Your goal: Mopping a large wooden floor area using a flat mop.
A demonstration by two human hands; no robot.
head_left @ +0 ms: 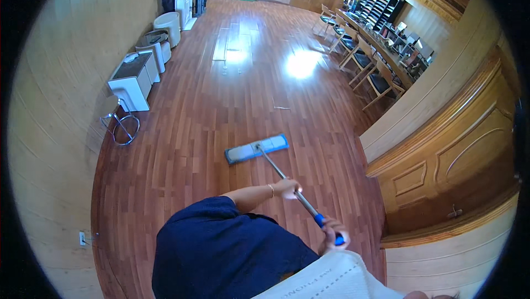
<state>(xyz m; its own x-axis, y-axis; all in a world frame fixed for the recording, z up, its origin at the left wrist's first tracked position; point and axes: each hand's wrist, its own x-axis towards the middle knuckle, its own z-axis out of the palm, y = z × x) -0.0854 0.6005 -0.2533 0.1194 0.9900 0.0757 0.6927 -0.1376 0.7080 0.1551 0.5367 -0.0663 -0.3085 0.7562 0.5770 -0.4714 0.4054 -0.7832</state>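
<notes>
I can see that the person's left hand point(287, 188) is clamped around the metal pole point(308, 205) of a flat mop point(272, 162) and the right hand point(333, 232) is wrapped around its blue handle point(319, 219), while the pad point(248, 150) lies on the brown floor point(182, 150), well apart from the wooden door point(450, 166).

Wood-plank floor point(182, 172), reddish-brown: carries blue-edged mop head point(247, 151), centre; white cabinet point(131, 91), upper left; wooden chairs point(380, 83), upper right.
</notes>
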